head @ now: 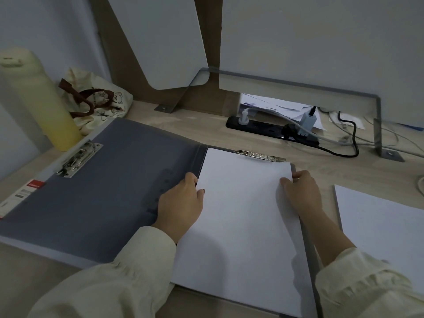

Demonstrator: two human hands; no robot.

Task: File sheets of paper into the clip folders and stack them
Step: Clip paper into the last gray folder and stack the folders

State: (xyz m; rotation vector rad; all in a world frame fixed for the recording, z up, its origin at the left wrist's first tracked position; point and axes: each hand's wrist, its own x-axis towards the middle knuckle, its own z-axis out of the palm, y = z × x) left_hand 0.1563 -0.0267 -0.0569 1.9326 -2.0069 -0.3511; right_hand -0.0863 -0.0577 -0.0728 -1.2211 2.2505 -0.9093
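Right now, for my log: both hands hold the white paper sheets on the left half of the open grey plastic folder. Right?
No: the head view shows the left hand and right hand holding the white paper sheets on the right half of the open grey plastic folder.

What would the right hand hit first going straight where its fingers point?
Probably the right end of the folder's metal clip at the top of the paper sheets; the right hand points along their right edge. Height is unclear.
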